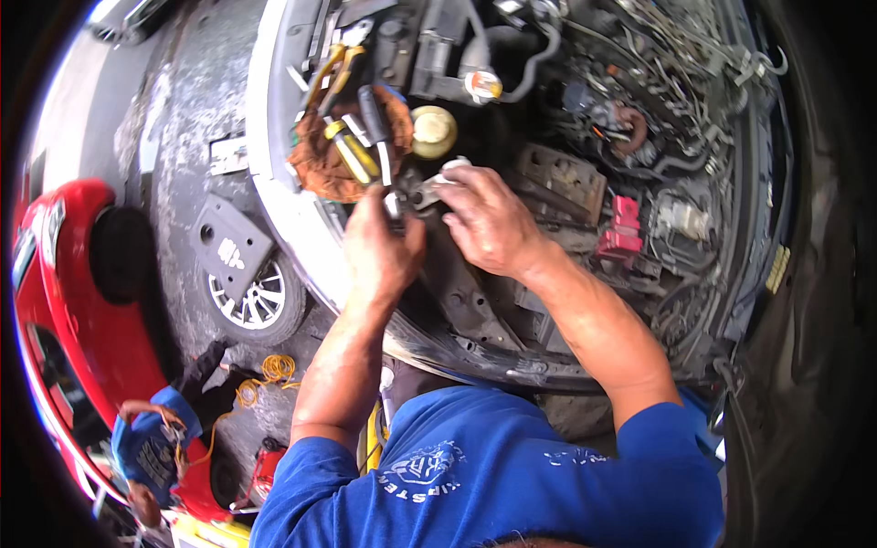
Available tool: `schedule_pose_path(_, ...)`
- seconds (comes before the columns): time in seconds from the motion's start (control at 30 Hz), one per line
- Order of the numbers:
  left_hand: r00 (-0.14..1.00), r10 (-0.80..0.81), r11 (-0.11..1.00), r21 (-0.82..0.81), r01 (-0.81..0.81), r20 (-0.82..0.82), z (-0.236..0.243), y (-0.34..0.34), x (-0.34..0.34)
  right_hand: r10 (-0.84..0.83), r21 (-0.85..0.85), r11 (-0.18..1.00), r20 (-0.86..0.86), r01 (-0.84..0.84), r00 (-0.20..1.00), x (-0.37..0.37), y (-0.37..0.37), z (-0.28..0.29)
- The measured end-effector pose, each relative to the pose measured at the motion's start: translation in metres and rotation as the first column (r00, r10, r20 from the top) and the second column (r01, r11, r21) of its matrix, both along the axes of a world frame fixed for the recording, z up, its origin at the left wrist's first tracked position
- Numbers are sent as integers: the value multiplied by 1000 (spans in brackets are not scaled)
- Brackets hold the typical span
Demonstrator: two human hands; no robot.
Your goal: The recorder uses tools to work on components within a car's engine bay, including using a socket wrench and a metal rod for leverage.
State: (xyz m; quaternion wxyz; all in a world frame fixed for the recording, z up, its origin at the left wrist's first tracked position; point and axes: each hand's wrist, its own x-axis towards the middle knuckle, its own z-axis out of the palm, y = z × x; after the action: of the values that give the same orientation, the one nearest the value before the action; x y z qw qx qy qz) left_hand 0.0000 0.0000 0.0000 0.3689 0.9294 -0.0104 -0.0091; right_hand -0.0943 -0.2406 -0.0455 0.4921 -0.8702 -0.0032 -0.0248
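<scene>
The person leans over the open engine bay (585, 183) of a car, and both bare hands meet near its front edge. The left hand (379, 247) is closed around a small metal part (395, 203); only its bright tip shows above the curled fingers, so I cannot tell its full shape. The right hand (489, 219) comes from the other side and pinches a small pale piece (448, 173) between the thumb and the first fingers. These fingers are narrow, almost closed, and the other fingers bend loosely over the back.

The two pieces lie very near to each other, maybe touching, in the small gap between the hands. The metal part points up and a little to the right, away from the person's body, toward the right fingertips. The pale piece sits just above and to the right of it. So both hands are equally near to the meeting point, and neither must reach far.

Just behind the hands, on the bay's edge, an orange-brown rag (333, 160) lies with several tools on it: screwdrivers with yellow and black handles (352, 151), their long axes running toward the hands. A cream round cap (433, 131) stands just beside the rag, and a red plastic part (621, 233) is further to the right, well apart from the hands.

On the ground to the left I see a wheel (251, 301), a coil of yellow cable (269, 374) and a red car (55, 292).
</scene>
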Motion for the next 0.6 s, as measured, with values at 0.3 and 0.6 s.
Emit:
schedule_pose_path(0.3,783,-595,461,-721,518,181,93,0,-45,192,-576,817,250,-13,949,10,31,159)
schedule_pose_path(0.6,242,-969,246,78,966,53,53,-226,-2,-510,-109,858,-296,502,808,-130,-140,195)
